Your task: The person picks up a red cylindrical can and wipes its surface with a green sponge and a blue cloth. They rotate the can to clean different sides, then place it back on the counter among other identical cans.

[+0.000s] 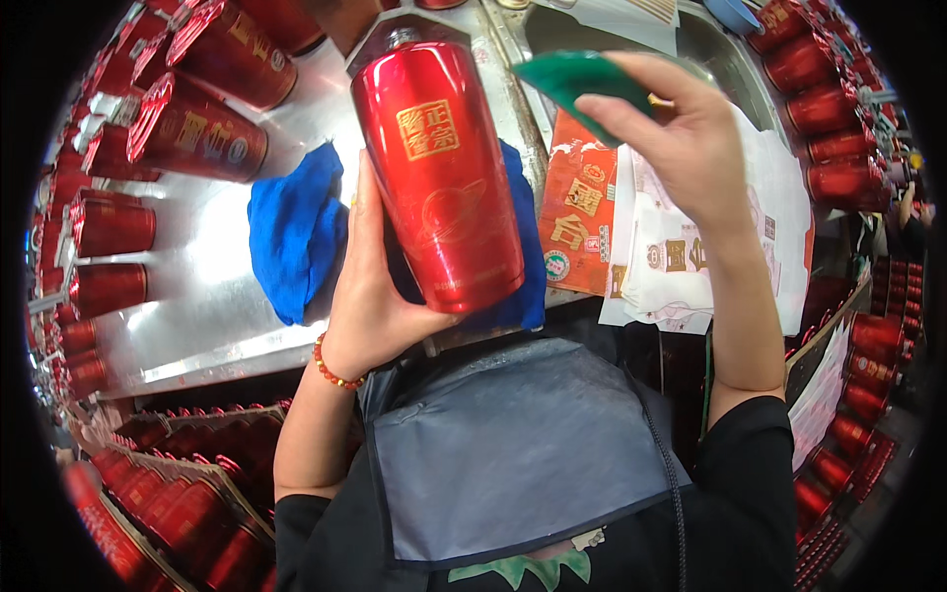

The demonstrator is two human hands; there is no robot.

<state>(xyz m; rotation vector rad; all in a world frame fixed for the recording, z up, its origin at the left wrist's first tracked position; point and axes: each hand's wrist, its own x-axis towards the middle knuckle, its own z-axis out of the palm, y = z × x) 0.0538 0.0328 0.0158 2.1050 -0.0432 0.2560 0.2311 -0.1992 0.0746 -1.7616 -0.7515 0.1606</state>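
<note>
A glossy red bottle with gold lettering leans slightly over the front of the metal table. My left hand, with a beaded bracelet at the wrist, grips it low on its left side, and some fingers are hidden behind it. Off to the bottle's right, my right hand pinches a green squeegee-like scraper, held apart from the bottle. Blue cloth lies crumpled left of my left hand, and more blue cloth shows behind the bottle.
White printed sheets and an orange-red printed sheet lie under my right forearm. Several red bottles crowd the metal table's left side. A metal sink is at the back right. Boxes of red bottles stand below left.
</note>
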